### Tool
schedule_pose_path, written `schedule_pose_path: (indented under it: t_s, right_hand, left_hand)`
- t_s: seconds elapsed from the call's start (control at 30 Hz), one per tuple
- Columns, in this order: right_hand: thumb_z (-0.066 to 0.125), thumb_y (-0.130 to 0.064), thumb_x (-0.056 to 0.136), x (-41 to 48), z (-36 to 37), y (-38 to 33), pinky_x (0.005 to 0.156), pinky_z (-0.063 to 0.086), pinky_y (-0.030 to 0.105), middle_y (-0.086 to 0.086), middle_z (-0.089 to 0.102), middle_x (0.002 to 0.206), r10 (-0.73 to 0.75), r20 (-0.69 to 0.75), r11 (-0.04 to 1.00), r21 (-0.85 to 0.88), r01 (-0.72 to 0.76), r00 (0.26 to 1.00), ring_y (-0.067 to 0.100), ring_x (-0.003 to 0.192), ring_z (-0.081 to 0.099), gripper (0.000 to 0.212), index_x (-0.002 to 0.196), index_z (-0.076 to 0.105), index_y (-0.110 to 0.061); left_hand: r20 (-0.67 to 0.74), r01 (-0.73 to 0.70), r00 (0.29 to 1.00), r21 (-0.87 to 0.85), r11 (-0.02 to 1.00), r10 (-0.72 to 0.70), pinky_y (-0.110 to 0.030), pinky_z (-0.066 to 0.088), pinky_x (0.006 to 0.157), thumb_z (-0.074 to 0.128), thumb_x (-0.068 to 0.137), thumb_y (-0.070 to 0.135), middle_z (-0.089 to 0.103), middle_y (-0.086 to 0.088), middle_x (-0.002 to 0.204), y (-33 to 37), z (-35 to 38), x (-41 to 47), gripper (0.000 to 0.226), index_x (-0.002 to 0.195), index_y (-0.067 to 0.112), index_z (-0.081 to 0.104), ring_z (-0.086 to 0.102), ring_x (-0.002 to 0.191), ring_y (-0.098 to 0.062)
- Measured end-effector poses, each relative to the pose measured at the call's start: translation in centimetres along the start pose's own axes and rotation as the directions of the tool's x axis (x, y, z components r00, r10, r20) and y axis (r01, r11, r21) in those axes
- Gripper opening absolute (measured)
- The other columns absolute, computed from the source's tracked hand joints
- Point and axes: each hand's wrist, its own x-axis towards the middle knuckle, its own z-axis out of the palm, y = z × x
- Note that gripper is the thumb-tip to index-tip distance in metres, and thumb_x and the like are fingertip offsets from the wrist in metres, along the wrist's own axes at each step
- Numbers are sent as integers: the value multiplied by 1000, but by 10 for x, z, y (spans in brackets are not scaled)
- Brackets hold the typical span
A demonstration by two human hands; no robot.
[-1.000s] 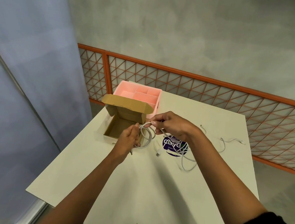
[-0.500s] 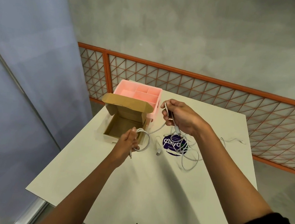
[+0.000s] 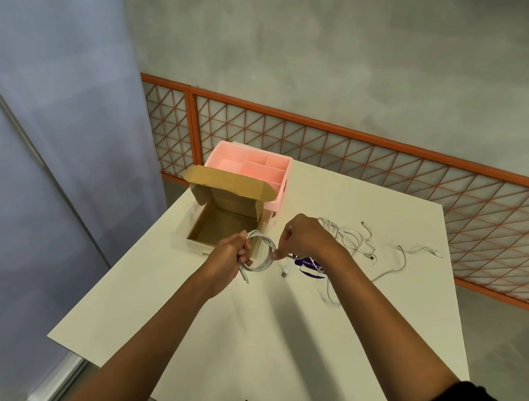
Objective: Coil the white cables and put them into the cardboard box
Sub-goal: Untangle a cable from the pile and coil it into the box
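My left hand [image 3: 231, 254] grips a coil of white cable [image 3: 263, 250] just in front of the open cardboard box [image 3: 220, 225]. My right hand [image 3: 301, 238] pinches the same cable at the coil's right side. A plug end hangs from the coil below my left hand. The cable's loose tail trails right over the table, ending in a USB plug [image 3: 285, 273]. More loose white cables [image 3: 352, 237] lie tangled behind my right hand, and one [image 3: 413, 252] stretches further right. The box interior shows nothing inside.
A pink divided organizer tray [image 3: 254, 165] stands directly behind the box, whose lid flap [image 3: 228, 184] is raised. A purple round sticker [image 3: 310, 266] lies under my right wrist. The white table [image 3: 273, 334] ends at an orange mesh railing [image 3: 393, 169].
My right hand came down from near the pink tray back to the coil, laying another loop of cable onto it. My left hand stayed by the box holding the coil.
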Motion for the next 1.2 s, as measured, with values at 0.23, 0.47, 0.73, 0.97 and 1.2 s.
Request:
schedule_pose_path:
  t_s: [0.23, 0.47, 0.73, 0.97, 1.2]
  right_hand:
    - [81, -18, 71, -2, 11, -5, 76, 55, 36, 12, 69, 97, -49, -170, 998, -48, 41, 984, 30, 88, 66, 32, 98, 68, -6]
    - [69, -16, 79, -7, 21, -10, 72, 52, 34, 8, 66, 100, -162, -203, 977, -168, 128, 966, 29, 90, 64, 25, 104, 66, -11]
    - [67, -16, 85, -5, 12, -10, 74, 51, 33, 4, 69, 100, -339, -65, 938, -99, 332, 939, 20, 90, 62, 15, 97, 74, -11]
    - [66, -19, 88, -6, -20, 1, 82, 36, 26, 6, 65, 113, -247, -54, 932, 261, 252, 968, 17, 101, 52, 17, 102, 71, -10]
    - [67, -19, 87, -2, -26, 10, 87, 37, 30, 9, 68, 110, -253, -38, 900, 356, 250, 967, 23, 111, 55, 13, 96, 74, -12]
  left_hand:
    - [-79, -30, 996, 43, 999, 33, -27, 35, 62, 46, 98, 35, 36, 2, 61, 11, 12, -10, 32, 74, 17, 57, 32, 58, -11]
    - [-142, -71, 985, 180, 981, 97, -24, 41, 58, 41, 99, 38, 34, -2, 67, 5, 12, 2, 36, 76, 16, 57, 36, 63, -13]
    - [-61, -126, 987, 267, 955, 147, -23, 44, 58, 35, 100, 40, 44, -8, 72, -7, 6, 4, 45, 92, 4, 61, 42, 65, -13]
    - [9, -207, 978, 149, 967, 208, -19, 37, 52, 36, 100, 37, 31, 1, 63, 3, 1, -5, 38, 72, 14, 46, 32, 52, -5]
    - [19, -327, 944, 169, 930, 329, -18, 35, 48, 35, 101, 31, 39, 10, 56, 4, 5, -4, 25, 95, 16, 55, 34, 52, -5]
